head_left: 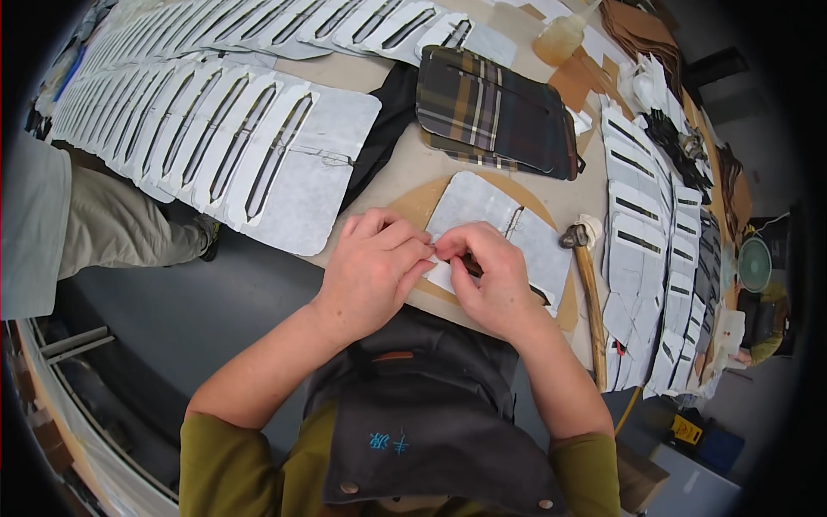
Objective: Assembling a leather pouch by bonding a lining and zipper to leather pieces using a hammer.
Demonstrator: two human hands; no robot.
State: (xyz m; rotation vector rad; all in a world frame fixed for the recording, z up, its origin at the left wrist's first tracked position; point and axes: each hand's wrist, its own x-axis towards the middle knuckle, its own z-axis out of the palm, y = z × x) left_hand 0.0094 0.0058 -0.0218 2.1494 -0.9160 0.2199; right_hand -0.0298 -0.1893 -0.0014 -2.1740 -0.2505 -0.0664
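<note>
The person's left hand (375, 271) is mostly closed, its fingers bent and the thumb drawn in toward them; the fingertips come together at the left part of a pale grey panel (463, 203). Whether they pinch its edge or something small on it cannot be told. The right hand (493, 280) is half curled over the same panel, thumb and forefinger bent toward each other with a small gap, their tips close to the left hand's. What this hand grips, if anything, is also hidden.

The panel lies on a tan rounded board (417, 201) at the near edge of the table (594, 194). Its rounded corner points far; the hands cover much of its near left side, so its longer direction is unclear. A dark slot (543, 298) shows in it partly, its long axis slanting from left to right and nearer; the right hand hides the middle.

Just right of the board, a hammer (589, 289) lies with its head far and its handle toward the person. Farther off is a stack of plaid panels (500, 108); rows of slotted grey panels (336, 164) overlap to the left.
</note>
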